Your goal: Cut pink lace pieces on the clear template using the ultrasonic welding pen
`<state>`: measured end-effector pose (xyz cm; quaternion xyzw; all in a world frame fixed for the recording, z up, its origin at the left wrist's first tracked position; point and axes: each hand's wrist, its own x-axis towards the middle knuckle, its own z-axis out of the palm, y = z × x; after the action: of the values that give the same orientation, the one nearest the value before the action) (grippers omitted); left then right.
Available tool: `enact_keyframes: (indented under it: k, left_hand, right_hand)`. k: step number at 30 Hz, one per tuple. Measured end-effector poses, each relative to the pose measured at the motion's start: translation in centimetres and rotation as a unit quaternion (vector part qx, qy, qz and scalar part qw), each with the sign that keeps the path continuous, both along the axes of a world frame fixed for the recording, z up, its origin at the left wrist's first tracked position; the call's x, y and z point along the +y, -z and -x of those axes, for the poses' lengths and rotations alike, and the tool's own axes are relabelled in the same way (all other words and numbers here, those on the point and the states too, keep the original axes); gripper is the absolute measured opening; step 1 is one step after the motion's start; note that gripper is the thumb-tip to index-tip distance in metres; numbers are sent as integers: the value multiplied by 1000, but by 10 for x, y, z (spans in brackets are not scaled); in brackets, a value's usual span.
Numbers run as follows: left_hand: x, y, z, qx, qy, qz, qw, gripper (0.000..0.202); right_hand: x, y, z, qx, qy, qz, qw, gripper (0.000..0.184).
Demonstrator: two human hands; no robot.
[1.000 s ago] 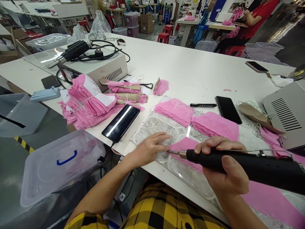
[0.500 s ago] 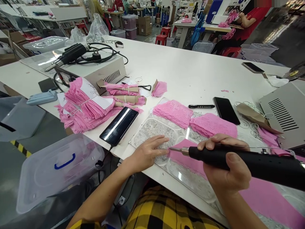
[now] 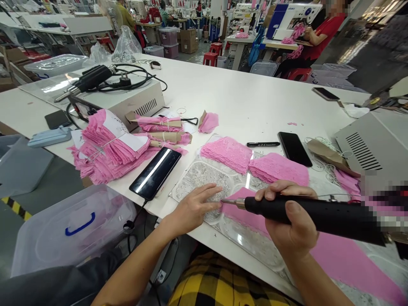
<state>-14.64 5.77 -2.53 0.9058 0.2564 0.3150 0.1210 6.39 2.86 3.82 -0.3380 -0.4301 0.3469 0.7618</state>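
White tabletop (image 3: pixel 219 85) spans the frame, with a pink bundle (image 3: pixel 105 142) and phone (image 3: pixel 156 173) at left. Mid-frame, the left hand (image 3: pixel 189 209) extends its fingers, gripping nothing, just beside a black tool's (image 3: pixel 328 212) tip. This tool points left, long axis running rightward, partly hiding pink cloth (image 3: pixel 245 217); the right hand's (image 3: pixel 288 236) fingers clasp its barrel.

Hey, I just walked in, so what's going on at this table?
Someone at a white table grips a black tool in the right hand, its metal tip at the left end of a flat pink piece. The left hand lies open right by that tip. Two pink stacks sit just beyond, and tied pink bundles lie farther left, near a black phone.
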Motion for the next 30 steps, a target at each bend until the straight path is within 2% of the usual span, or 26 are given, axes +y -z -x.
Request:
enact_keyframes:
  k: [3, 7, 12, 15, 18, 23, 30]
  left_hand:
    - [0, -1, 3, -5, 3, 3, 1000, 53]
    - [0, -8, 1, 6, 0, -3, 1000, 50]
    - [2, -21, -24, 36, 23, -55, 998, 34]
    - [8, -21, -43, 56, 37, -81, 994, 32]
    - [13, -17, -53, 64, 37, -90, 993, 29]
    - [13, -12, -49, 62, 31, -75, 995, 27]
    - [12, -12, -47, 51, 28, -72, 996, 25]
  right_hand:
    - [3, -5, -7, 27, 30, -5, 999, 9]
    - [8, -15, -34, 46, 122, 6, 991, 10]
    - [10, -15, -63, 43, 201, 3, 979, 10]
    - [13, -9, -63, 49, 195, 7, 980, 12]
    - [16, -2, -55, 53, 158, 11, 986, 13]
    - [21, 4, -44, 37, 119, 0, 992, 12]
    - [22, 8, -44, 30, 116, 2, 993, 11]
